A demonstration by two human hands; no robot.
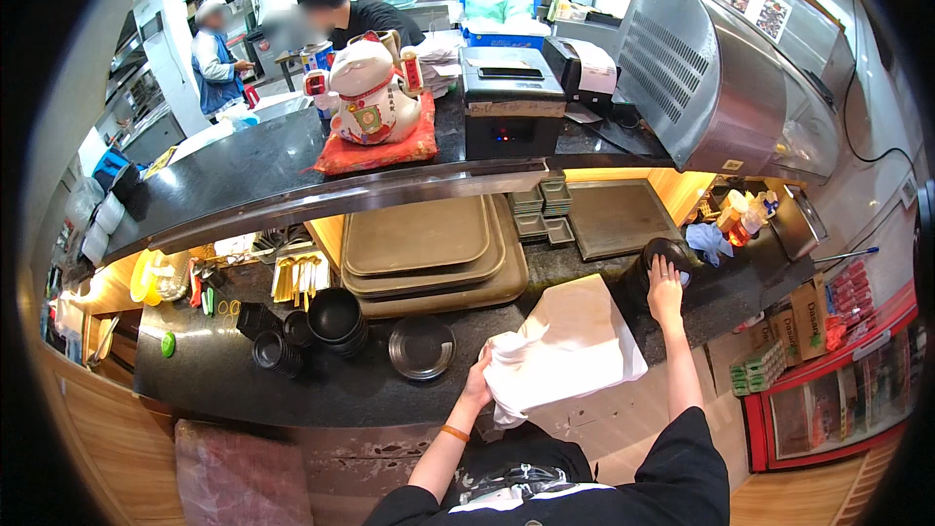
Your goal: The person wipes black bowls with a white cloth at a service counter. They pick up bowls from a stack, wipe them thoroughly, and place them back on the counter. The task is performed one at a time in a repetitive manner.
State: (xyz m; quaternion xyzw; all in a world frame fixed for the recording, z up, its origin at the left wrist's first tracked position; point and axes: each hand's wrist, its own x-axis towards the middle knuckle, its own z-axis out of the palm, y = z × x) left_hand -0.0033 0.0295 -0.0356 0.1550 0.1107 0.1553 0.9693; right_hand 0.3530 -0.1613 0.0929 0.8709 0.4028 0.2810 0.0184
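Observation:
A flat, white rectangular slab [584, 346], which looks like a stack of paper sheets, tilts in front of me at the counter's near edge. My left hand [476, 380] is closed on its left side, where a crumpled white cloth [519, 346] also hangs. At the right, my right hand [665, 284] lies with fingers stretched out over a dark round object [633, 284], perhaps a bowl or lid, which the hand partly hides. A crumpled blue cloth [709, 244] lies just beyond that hand.
Large brown trays [419, 244] are stacked mid-counter, with small square dishes [542, 209] beside them. Black bowls [336, 319] and round black plates [422, 348] stand at left. A raised shelf holds a cat figurine [372, 97] and a printer [511, 102]. A co-worker [375, 24] leans behind it.

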